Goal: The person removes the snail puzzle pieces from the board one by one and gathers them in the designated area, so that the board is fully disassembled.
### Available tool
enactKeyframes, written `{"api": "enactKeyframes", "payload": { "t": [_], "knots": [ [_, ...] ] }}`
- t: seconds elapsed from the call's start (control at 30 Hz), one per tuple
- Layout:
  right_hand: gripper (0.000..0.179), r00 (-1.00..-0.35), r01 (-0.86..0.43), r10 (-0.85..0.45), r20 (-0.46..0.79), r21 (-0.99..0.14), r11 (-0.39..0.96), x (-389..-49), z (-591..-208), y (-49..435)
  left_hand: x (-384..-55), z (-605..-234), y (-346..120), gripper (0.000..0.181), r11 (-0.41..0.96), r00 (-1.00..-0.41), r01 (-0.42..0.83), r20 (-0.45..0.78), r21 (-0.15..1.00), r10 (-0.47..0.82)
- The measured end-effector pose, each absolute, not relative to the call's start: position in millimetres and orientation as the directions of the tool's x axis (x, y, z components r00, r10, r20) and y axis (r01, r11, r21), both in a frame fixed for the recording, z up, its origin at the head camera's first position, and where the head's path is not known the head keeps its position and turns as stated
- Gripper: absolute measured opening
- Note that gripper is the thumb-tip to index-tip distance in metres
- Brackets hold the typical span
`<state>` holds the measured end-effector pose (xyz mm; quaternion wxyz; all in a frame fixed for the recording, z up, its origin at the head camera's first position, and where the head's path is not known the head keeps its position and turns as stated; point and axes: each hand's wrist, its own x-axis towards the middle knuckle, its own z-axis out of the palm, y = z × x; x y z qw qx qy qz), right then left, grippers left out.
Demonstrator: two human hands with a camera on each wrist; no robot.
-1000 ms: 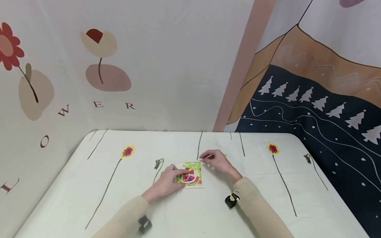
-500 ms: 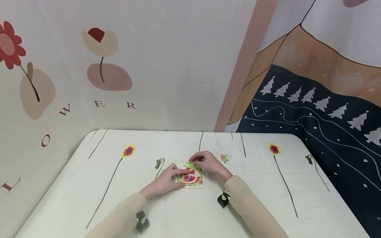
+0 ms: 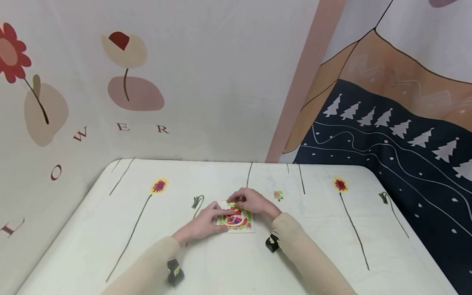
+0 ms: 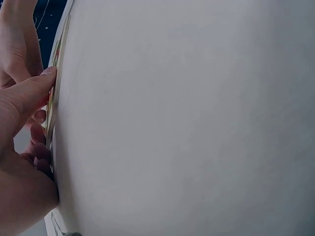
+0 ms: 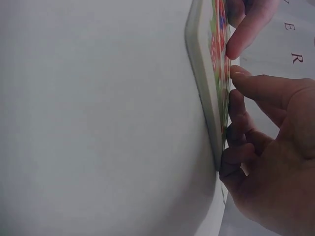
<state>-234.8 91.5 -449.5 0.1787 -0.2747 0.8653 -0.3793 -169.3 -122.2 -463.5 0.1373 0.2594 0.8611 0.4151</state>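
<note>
A small framed jigsaw puzzle (image 3: 239, 223), with a red and blue figure on green, lies mid-table. My left hand (image 3: 204, 221) holds it at its left side, index finger stretched over the picture and thumb at the near edge. In the left wrist view the other fingers (image 4: 40, 150) curl against the board's edge. My right hand (image 3: 252, 200) reaches over the puzzle's far edge, its fingertips pinching at the top left corner of the picture. A piece there is mostly hidden by the fingers. The right wrist view shows curled fingers (image 5: 238, 160) beside the board.
One loose puzzle piece (image 3: 278, 195), green and pink, lies right of the puzzle and beyond the right hand. The white tablecloth (image 3: 236, 266) has printed flowers and stems. A patterned cloth wall (image 3: 206, 82) stands behind the table.
My right hand has moved left from beside the puzzle onto its far left corner, uncovering the loose piece. The left hand has stayed on the board.
</note>
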Motion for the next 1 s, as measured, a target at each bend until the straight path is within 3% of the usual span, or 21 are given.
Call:
{"api": "enactKeyframes", "payload": {
  "t": [0.6,0.77,1.0],
  "knots": [
    [0.039,-0.685,-0.407,-0.724,-0.084,-0.78,0.476,-236.7,-447.8,95.8,-169.7,-462.0,-120.9,0.045,0.523,-0.828,0.334,-0.021,0.784,0.561],
    [0.041,-0.704,-0.399,-0.707,-0.062,-0.79,0.466,-234.4,-449.8,96.4,-169.1,-461.6,-120.4,0.046,0.523,-0.831,0.323,-0.027,0.789,0.555],
    [0.036,-0.781,-0.328,-0.623,-0.045,-0.82,0.47,-231.3,-449.3,95.2,-167.7,-460.7,-120.8,0.045,0.535,-0.842,0.287,-0.056,0.795,0.537]
  ]
}}
